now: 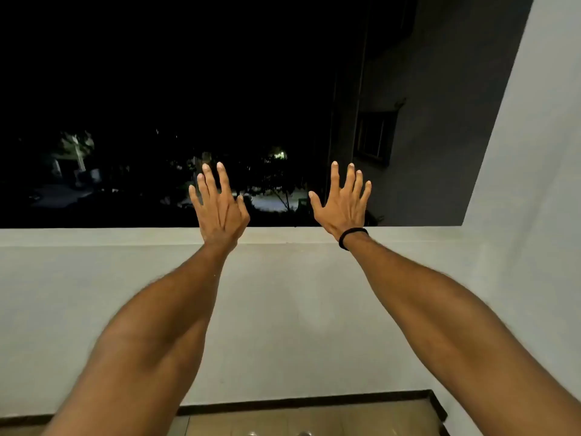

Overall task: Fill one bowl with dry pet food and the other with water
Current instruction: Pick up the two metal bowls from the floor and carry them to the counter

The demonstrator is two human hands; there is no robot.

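My left hand [218,209] and my right hand [341,204] are both stretched out in front of me, backs toward the camera, fingers spread, holding nothing. They hover above the top of a white balcony wall [283,297]. A black band circles my right wrist. No bowl, pet food or water container shows clearly. Two small rounded shiny shapes [278,433] peek in at the bottom edge on the tiled floor; I cannot tell what they are.
A white side wall [534,152] rises on the right. Beige floor tiles with a dark border [314,416] lie at the foot of the balcony wall. Beyond the ledge it is night, with trees, a lit street and a grey building [424,121].
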